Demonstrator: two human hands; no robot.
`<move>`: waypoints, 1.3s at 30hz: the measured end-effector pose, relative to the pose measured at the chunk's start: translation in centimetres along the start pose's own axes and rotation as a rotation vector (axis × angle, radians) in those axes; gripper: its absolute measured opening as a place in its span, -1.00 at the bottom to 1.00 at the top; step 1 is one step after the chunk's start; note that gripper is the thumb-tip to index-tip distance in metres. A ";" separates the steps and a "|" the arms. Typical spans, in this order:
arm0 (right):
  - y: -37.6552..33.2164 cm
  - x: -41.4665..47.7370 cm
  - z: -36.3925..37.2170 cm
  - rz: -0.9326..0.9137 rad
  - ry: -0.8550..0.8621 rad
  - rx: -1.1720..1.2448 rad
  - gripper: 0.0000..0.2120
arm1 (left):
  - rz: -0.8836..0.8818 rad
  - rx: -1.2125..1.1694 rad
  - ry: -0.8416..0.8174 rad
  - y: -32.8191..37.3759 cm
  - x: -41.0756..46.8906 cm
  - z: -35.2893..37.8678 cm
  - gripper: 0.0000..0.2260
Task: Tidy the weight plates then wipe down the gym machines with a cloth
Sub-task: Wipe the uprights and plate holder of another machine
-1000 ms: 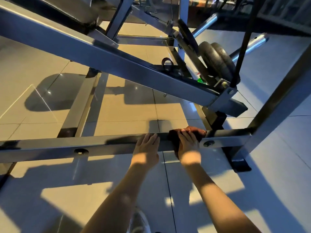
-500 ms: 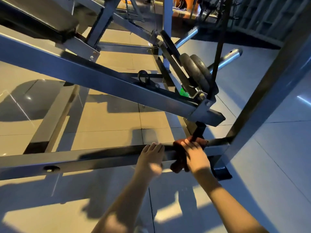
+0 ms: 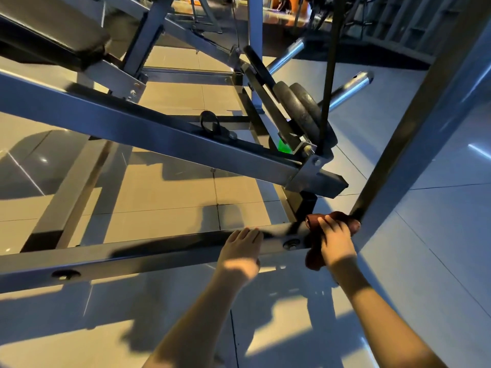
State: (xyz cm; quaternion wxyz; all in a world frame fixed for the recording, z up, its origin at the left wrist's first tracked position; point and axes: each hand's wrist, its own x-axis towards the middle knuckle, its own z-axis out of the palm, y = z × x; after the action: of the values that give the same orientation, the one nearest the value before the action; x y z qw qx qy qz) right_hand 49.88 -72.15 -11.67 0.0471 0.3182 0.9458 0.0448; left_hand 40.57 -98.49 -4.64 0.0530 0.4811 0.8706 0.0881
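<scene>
The right hand (image 3: 336,243) has moved the cloth (image 3: 313,258) along the low frame bar (image 3: 159,253). One second ago the cloth was on the left side of the bolt (image 3: 291,244). Now it lies past the bolt, at the right end of the bar, where the bar meets the slanted post (image 3: 414,123). The dark red cloth is bunched on top of the bar and hangs a little over its near side. It touches the foot of the post. The right fingers (image 3: 325,225) are bent over the cloth and clamp it against the metal. The left hand (image 3: 240,257) stays on the same bar, left of the bolt, and its fingers (image 3: 248,235) lie straight and close together over the top edge, holding nothing.

I judge that the wiping of this bar has reached its end, so the next surface is probably the post or another part of the machine. The weight plates (image 3: 303,110) sit on their peg behind the sloping beam, well apart from both hands.
</scene>
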 end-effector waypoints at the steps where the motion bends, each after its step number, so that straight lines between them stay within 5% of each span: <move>1: 0.1 0.2 0.4 0.043 0.008 0.054 -0.34 | 0.001 0.000 0.000 0.0 -0.1 -0.2 -0.49; 3: -0.6 0.1 0.1 0.120 0.000 0.184 -0.42 | 0.005 -0.008 -0.004 0.1 -0.3 -0.4 -0.49; 7: -3.2 -3.6 -4.1 -0.034 0.114 0.561 -0.68 | -0.020 -0.047 -0.077 0.3 -0.5 -1.7 -0.54; 11: -5.7 -9.4 -8.5 -0.014 0.163 0.984 -0.71 | -0.062 -0.075 -0.149 0.0 -1.3 -3.7 -0.55; 21: -11.6 -13.9 -17.8 0.126 0.027 1.376 -0.87 | -0.150 -0.134 0.174 -0.3 -9.1 -14.0 -0.67; 26: -14.4 -17.4 -23.6 -0.129 0.128 1.403 -0.70 | -0.210 -0.001 0.287 -0.3 -12.7 -20.1 -0.62; 29: -16.7 -19.3 -27.9 -0.180 0.098 1.346 -0.85 | -0.247 0.050 0.465 -0.7 -16.0 -23.3 -0.65; 39: -24.4 -25.0 -36.5 -0.647 0.173 1.571 -0.75 | -0.389 0.176 0.653 -0.9 -28.9 -34.4 -0.69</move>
State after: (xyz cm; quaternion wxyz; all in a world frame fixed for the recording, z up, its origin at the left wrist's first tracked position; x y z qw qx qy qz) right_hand 50.82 -108.63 23.24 -0.2491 -0.0320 0.7469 -0.6157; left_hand 49.06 -126.95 29.03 -0.2523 0.2566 0.9209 0.1499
